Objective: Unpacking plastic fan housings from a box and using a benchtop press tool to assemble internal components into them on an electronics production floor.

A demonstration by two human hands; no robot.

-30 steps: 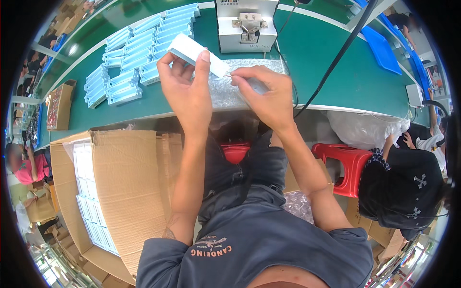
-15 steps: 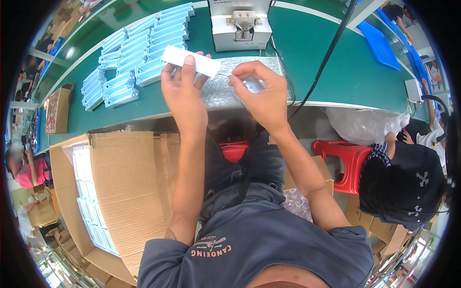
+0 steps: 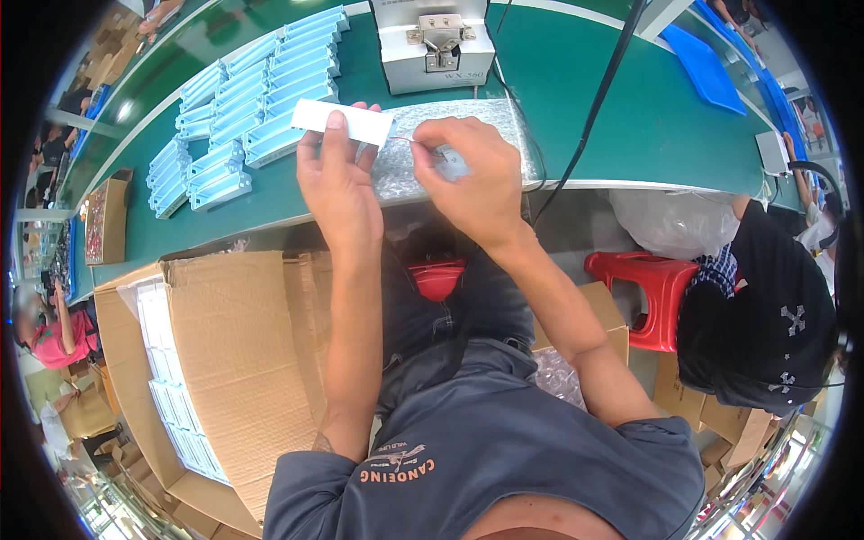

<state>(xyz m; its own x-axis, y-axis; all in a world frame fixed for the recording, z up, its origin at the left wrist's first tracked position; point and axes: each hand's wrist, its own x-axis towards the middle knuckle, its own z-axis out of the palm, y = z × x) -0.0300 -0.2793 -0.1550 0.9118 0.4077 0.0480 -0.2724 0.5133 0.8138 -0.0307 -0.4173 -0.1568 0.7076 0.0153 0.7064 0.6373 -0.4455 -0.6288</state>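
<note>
My left hand (image 3: 340,193) is closed around a flat white rectangular plastic piece (image 3: 364,124), with the thumb on top and fingers beneath. From the right end of this piece comes a short thin reddish wire (image 3: 402,139). The fingertips of my right hand (image 3: 477,180) pinch together at the wire's other end. Both hands are above a sheet of bubble wrap (image 3: 405,171) at the bench edge. Behind my right fingers, partly hidden, lies a shiny pale object (image 3: 452,164) whose kind I cannot make out.
Rows of light blue plastic housings (image 3: 288,85) stand on the green bench (image 3: 576,148). A grey metal machine (image 3: 443,74) is beyond my hands, with a black cable (image 3: 598,112) to its right. An open cardboard box (image 3: 247,324), a red stool (image 3: 643,270) and a seated person (image 3: 760,315) are nearby.
The view has shifted slightly, and the bench things appear a little further left. Both hands keep their hold on the white piece and wire. The neighbouring person's arm has moved.
</note>
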